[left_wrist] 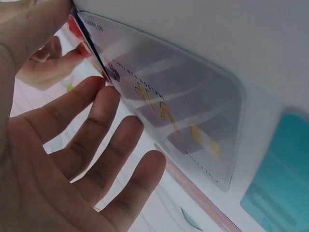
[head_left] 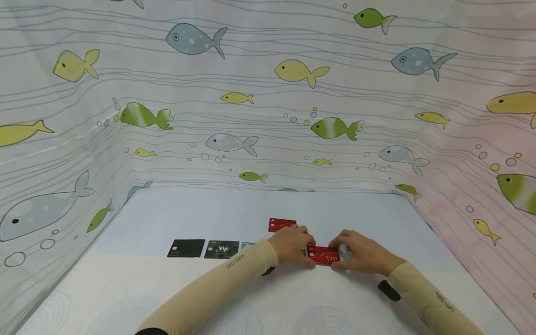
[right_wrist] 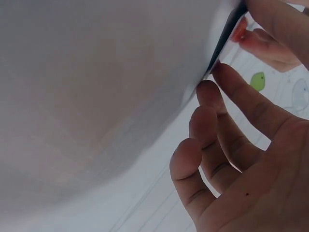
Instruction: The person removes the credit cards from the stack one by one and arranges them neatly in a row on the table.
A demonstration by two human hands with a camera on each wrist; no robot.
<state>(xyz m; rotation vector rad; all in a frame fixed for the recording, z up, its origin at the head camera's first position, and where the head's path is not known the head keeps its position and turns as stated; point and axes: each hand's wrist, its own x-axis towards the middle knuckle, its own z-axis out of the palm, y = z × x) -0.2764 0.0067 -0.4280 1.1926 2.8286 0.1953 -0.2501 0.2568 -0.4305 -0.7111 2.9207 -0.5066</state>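
Observation:
A red VIP card (head_left: 324,255) lies flat or nearly so between my two hands. My left hand (head_left: 291,244) grips its left end between thumb and fingertips. At the opposite end, my right hand (head_left: 365,252) pinches the card the same way. Both wrist views show only a dark edge of this card, by the thumbs. A silvery card with gold lettering (left_wrist: 198,106) rests just beside it, close to the left fingers; the left hand mostly covers it in the head view.
Left of the silvery card, a teal card (left_wrist: 285,176), a dark grey Vip card (head_left: 222,250) and a black card (head_left: 186,248) form a row. Another red card (head_left: 279,224) lies behind the left hand, partly covered. A fish-patterned curtain (head_left: 268,116) surrounds the white table (head_left: 201,209).

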